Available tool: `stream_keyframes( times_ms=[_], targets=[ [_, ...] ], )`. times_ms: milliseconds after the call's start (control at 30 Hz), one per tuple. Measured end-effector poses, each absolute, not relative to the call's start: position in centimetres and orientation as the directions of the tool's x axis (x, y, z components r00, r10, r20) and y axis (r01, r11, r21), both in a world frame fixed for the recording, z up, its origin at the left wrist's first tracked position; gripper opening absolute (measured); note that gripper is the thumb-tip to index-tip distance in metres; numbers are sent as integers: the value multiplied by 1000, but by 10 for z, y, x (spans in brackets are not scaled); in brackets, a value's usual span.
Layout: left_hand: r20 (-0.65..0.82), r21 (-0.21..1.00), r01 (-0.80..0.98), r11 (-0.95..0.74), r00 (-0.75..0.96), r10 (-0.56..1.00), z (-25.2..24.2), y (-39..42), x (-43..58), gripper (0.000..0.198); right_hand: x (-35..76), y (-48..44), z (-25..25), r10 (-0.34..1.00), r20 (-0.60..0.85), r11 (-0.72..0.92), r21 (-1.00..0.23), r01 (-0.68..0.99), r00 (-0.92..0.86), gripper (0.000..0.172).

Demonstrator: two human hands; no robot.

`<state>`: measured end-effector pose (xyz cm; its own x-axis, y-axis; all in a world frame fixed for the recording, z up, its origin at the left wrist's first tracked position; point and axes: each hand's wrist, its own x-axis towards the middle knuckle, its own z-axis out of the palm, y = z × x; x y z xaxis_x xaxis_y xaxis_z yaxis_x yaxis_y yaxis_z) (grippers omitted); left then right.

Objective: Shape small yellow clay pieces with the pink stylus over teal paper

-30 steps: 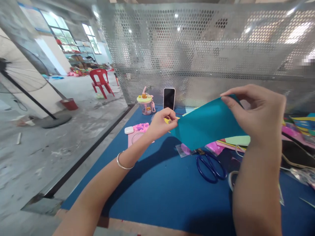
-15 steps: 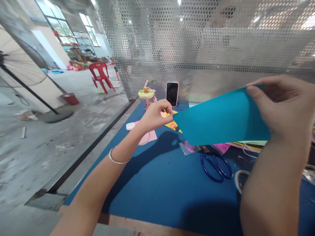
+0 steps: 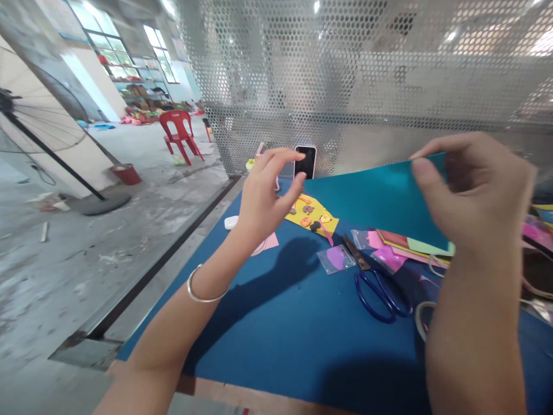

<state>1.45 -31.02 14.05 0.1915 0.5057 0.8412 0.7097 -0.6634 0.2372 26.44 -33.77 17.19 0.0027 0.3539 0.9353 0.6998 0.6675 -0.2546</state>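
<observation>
Holding flat teal paper sheet up over blue table | right hand grip pinches its top edge | left hand grip loose, fingers spread just beside its left corner | sheet looks whole, no cut yet | blue scissors lie untouched

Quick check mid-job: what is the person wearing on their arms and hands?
Both forearms are bare, with no sleeves in view. The left hand and right hand are ungloved. A thin silver bangle circles the left wrist; the right wrist shows nothing.
</observation>
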Motion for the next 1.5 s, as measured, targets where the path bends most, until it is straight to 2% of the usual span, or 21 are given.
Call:
stream_keyframes(
  times_ms=[100,167,233,367,500,900,1167,1500],
  targets=[
    [819,152,637,-756,346,457,146,-333,31,34,234,-351,171,400,904,748,-228,623,-150,8],
    [800,128,614,-779,400,447,144,-341,36,27,223,-358,170,395,887,773,-183,607,-237,8],
    [777,106,622,-776,435,455,141,-344,38,22,219,-362,170,364,875,782,-101,615,-320,9],
    [701,-9,659,-752,541,465,138,-348,39,28,223,-365,170,299,829,760,92,644,-472,10],
    [667,-122,673,-730,600,441,140,-357,42,27,227,-369,174,347,746,725,171,667,-568,11],
    [513,-21,642,-766,664,543,148,-363,39,25,230,-369,177,422,609,772,148,618,-672,9],
    [504,14,661,-751,644,576,151,-359,33,31,249,-363,176,469,674,742,50,669,-570,9],
    [481,71,646,-760,645,594,154,-357,28,31,261,-362,178,490,718,675,47,737,-494,13]
  ],
)
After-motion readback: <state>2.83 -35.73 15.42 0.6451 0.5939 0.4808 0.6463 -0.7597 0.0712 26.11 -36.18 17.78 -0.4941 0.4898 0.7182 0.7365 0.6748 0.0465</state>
